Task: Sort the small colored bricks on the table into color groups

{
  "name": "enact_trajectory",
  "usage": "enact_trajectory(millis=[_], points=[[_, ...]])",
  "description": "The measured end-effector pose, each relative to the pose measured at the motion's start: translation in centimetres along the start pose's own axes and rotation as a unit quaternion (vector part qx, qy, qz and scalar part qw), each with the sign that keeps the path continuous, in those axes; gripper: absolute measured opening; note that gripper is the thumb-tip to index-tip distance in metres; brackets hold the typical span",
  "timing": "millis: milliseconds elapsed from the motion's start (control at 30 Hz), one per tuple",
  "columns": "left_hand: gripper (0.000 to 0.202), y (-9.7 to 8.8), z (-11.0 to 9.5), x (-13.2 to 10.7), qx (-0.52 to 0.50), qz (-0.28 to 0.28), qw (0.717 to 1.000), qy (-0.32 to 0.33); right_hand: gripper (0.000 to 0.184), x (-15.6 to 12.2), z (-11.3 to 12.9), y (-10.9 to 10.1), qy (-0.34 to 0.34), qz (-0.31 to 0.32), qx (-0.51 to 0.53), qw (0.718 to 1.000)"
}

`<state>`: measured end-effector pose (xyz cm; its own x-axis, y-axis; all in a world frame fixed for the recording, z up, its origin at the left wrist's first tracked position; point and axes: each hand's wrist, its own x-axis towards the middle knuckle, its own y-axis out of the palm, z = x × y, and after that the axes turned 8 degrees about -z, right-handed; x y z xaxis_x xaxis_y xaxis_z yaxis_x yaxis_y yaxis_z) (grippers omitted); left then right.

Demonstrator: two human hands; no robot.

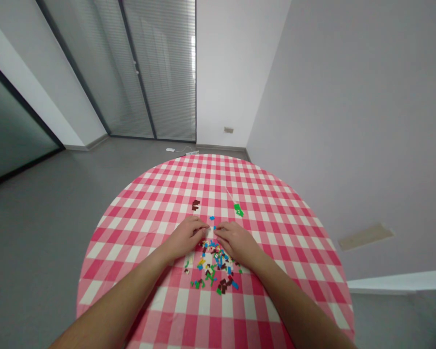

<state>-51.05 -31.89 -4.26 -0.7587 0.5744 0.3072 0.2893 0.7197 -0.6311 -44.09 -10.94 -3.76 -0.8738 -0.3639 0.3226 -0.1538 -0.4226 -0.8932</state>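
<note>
My left hand (188,236) rests over the checked cloth, its thumb and fingers pinched together; anything between the tips is too small to make out. Facing it, my right hand (237,241) has its fingertips closed at a small blue toy brick (214,228). Another blue brick piece (212,218) lies just beyond both hands. Between my forearms spreads a loose pile of small toy bricks (220,261) in blue, green, brown, yellow and white. Farther out are a group of dark brown bricks (195,205) on the left and a green group (239,210) on the right.
A round table with a red and white checked tablecloth (160,310) stands before me. Behind it are a glass partition with blinds (167,72) and a white wall with a socket (228,130). A power strip with a cable (192,152) lies on the floor past the table's far edge.
</note>
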Motion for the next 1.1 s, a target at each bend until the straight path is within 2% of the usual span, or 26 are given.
enact_trajectory(millis=[367,567,1100], points=[[0.025,-1.9,0.0,0.0,-0.006,-0.005,1.0,-0.024,0.031,0.7,0.2,0.2,0.027,0.011,-0.025,0.999],[0.024,-1.9,0.5,-0.1,-0.01,-0.015,0.999,-0.029,0.034,0.9,0.4,0.2,0.047,0.015,-0.025,0.998],[0.029,-1.7,0.0,0.0,0.036,0.007,0.999,-0.019,0.038,1.0,0.3,0.5,0.071,0.013,-0.016,0.997]])
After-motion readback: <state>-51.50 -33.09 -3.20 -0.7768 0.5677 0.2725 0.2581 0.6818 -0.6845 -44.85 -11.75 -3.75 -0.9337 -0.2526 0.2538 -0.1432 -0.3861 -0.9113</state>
